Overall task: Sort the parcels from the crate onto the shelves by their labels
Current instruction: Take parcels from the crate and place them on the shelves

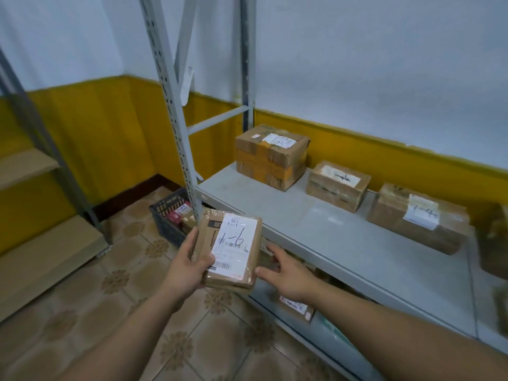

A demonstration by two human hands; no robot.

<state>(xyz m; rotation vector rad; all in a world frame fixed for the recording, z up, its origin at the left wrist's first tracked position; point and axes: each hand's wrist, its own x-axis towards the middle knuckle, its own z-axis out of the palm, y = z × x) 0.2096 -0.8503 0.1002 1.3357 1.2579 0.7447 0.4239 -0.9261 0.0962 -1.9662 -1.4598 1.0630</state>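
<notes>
My left hand (187,262) gripped the parcel (233,243) by its left edge, label up, long axis pointing away from me; my right hand (288,273), fingers spread, touched its near corner.

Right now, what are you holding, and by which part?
Left hand grips the 1-6 parcel by its left edge; right hand open beside it.

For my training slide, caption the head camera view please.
Left hand holds a flat parcel labelled 1-6, right hand open beside it, before a grey shelf carrying taped boxes.
</notes>
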